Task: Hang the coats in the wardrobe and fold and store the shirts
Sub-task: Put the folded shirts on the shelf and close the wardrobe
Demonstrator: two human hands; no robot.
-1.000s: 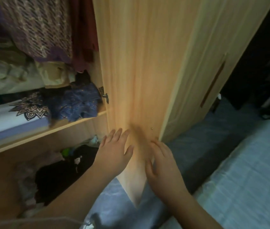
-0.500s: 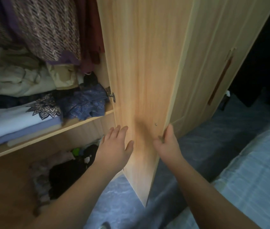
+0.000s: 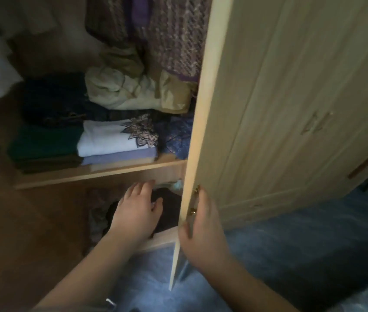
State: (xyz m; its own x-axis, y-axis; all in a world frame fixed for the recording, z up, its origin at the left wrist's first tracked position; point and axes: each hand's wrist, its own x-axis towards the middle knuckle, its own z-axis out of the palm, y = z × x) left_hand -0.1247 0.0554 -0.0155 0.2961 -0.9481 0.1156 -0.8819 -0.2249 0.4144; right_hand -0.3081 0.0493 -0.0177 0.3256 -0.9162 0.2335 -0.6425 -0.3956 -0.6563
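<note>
Pale-wood wardrobe door, centre frame, hides the right end of the shelf. Your right hand grasps its edge; your left hand hovers released, lower centre. Folded shirts sit centre-left, blurred.

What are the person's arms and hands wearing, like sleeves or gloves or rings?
No gloves: the left hand and the right hand are bare. The left forearm and the right forearm are bare too, with no sleeve at the wrists. I can see no watch, bracelet or ring on the fingers, though the picture is dim and a bit blurry.
</note>
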